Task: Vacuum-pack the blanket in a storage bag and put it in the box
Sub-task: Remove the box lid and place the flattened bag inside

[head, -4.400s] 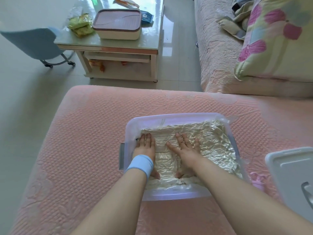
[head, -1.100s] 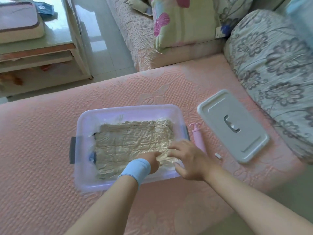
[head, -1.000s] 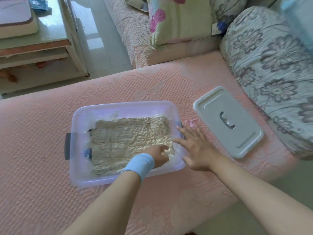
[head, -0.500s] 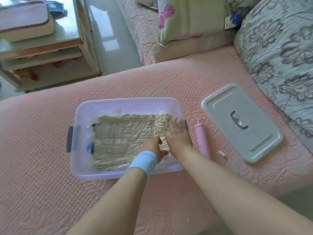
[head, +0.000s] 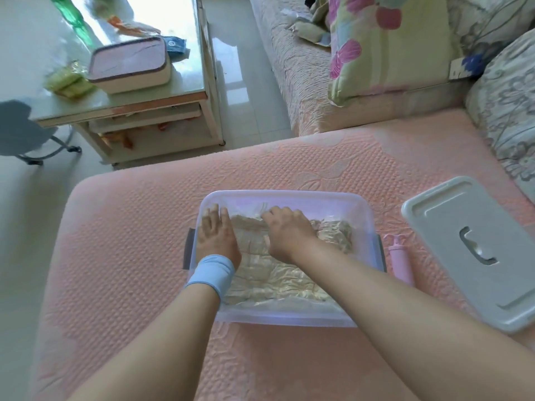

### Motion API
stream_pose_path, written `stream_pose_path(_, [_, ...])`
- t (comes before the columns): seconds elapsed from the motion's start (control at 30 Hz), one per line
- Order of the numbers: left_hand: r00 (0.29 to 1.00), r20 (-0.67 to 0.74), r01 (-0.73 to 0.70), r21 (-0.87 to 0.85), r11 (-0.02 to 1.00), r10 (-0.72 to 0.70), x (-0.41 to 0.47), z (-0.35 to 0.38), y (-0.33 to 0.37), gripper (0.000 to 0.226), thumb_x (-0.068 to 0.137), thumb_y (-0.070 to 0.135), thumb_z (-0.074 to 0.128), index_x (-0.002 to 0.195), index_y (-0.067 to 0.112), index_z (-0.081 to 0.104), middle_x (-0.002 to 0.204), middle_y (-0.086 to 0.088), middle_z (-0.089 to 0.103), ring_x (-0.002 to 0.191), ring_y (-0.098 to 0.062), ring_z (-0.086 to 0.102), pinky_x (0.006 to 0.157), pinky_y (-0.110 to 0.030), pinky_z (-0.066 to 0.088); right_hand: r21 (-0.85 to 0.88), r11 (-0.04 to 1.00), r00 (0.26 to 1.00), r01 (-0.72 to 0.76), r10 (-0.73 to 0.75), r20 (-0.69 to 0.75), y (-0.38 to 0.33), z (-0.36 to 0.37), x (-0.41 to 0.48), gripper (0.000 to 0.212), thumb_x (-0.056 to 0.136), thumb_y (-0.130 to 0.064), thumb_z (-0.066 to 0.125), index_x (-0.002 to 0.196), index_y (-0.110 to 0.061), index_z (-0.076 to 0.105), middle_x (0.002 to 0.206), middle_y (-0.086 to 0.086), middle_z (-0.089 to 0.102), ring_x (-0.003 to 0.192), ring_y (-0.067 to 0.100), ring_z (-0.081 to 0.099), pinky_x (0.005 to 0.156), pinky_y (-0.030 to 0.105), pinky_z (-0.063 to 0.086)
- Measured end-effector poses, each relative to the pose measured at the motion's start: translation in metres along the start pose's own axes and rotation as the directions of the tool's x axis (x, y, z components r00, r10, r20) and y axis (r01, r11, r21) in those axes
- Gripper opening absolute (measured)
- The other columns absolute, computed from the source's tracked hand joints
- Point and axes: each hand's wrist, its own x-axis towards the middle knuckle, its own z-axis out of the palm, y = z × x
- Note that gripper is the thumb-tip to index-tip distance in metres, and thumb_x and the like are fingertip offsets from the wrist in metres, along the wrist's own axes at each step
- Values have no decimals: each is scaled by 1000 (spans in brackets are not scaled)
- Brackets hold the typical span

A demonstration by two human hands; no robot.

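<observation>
The bagged blanket (head: 278, 273) lies in the box (head: 289, 195) on the pink sofa (head: 130, 241). The left hand (head: 217, 235) presses down flat, fingers straight, at the far left corner. The right hand (head: 286, 233) curls over its far edge, and I can't tell if it pinches. Tugging there could pop the seal and let air back in. The pack would then swell, and the lid (head: 474, 250) beside the pump (head: 401, 261) wouldn't close.
</observation>
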Motion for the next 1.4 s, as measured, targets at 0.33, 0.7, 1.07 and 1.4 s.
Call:
stream_pose_path(0.33, [887, 294, -396, 85, 914, 357, 55, 19, -15, 82, 90, 36, 51, 156, 16, 6, 164, -2, 6, 150, -19, 5, 121, -36, 4, 86, 996, 962, -21, -3, 273, -25, 48, 53, 82, 92, -30, 51, 160, -26, 5, 168, -4, -4, 154, 19, 1, 124, 44, 14])
stream_pose_path(0.7, [972, -113, -222, -130, 966, 208, 34, 19, 1, 35, 86, 21, 50, 119, 21, 61, 128, -1, 52, 118, -26, 45, 95, -37, 37, 661, 749, 991, -38, 113, -71, 0, 48, 18, 51, 83, -2, 52, 130, -17, 66, 153, 3, 46, 143, 15, 38, 118, 22, 23])
stream_pose_path(1.07, [673, -565, -730, -403, 551, 478, -26, -54, 183, 19, 79, 19, 50, 90, 17, 65, 91, -1, 61, 87, -26, 58, 68, -34, 48, 673, 731, 663, -111, 559, -498, 152, 22, -120, 32, 81, -4, 49, 91, -20, 74, 94, -4, 70, 88, 16, 64, 76, 29, 50])
stream_pose_path(1.4, [715, 207, -604, -300, 739, 668, -107, -21, 374, 47, 91, 19, 50, 138, 18, 45, 140, -11, 42, 132, -37, 38, 105, -45, 39, 467, 585, 716, -663, 678, 168, 285, 128, -239, 31, 95, -15, 50, 116, -30, 65, 121, -1, 59, 111, 23, 60, 85, 30, 45])
